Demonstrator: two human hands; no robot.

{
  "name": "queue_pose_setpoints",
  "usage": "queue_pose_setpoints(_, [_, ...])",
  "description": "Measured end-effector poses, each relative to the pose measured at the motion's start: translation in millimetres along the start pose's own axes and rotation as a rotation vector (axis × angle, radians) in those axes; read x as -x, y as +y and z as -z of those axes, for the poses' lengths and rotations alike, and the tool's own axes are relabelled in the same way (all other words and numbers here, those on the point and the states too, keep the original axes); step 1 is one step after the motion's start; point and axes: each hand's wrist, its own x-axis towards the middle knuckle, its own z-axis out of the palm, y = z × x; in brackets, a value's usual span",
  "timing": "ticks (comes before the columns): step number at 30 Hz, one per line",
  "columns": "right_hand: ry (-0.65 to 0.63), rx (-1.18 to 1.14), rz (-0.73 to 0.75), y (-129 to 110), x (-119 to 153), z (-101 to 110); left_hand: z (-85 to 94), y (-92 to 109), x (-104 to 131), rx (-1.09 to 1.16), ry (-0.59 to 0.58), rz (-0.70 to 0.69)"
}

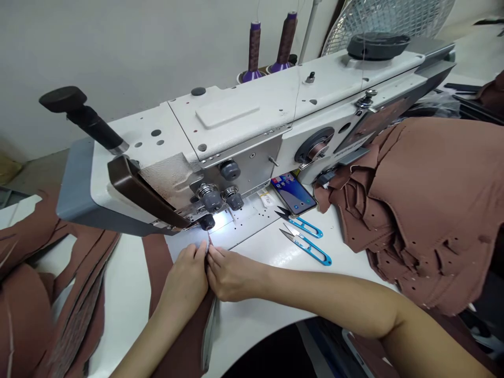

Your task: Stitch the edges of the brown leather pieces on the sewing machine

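Both hands meet close in front of the needle area of a white industrial sewing machine [244, 113]. My left hand [188, 275] is closed on the edge of a brown strip of leather-like material [185, 341] with a grey underside. Right beside it, my right hand [228, 273] pinches the same edge from the other side, fingers curled in. The strip runs from the machine down between my forearms toward the table's front edge. A lamp lights the plate under the machine head. The needle itself is hidden by the machine's parts.
Two blue thread snips [311, 251] lie right of my hands, near a phone [293, 193]. Stacked brown pieces [441, 189] cover the right side. More brown strips [79, 262] lie at left. Thread cones [254, 50] and a fan [389, 21] stand behind the machine.
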Motion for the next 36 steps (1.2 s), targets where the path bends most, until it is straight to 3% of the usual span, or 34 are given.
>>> queue_pose_setpoints(5, [-0.039, -0.018, -0.001, 1, -2, -8, 1.3, 0, -6, -0.038, 0.026, -0.028])
queue_pose_setpoints(14, [-0.065, -0.052, 0.025, 6, 2, -5, 10.2, -21, -12, -0.054, -0.017, -0.058])
queue_pose_setpoints(29, [0.004, 0.033, -0.004, 8, 1, -12, 19.5, -9, -23, -0.038, -0.024, -0.067])
queue_pose_setpoints(36, [0.009, 0.002, -0.054, 10, -2, -15, 8.1, -11, -27, -0.025, 0.081, -0.129])
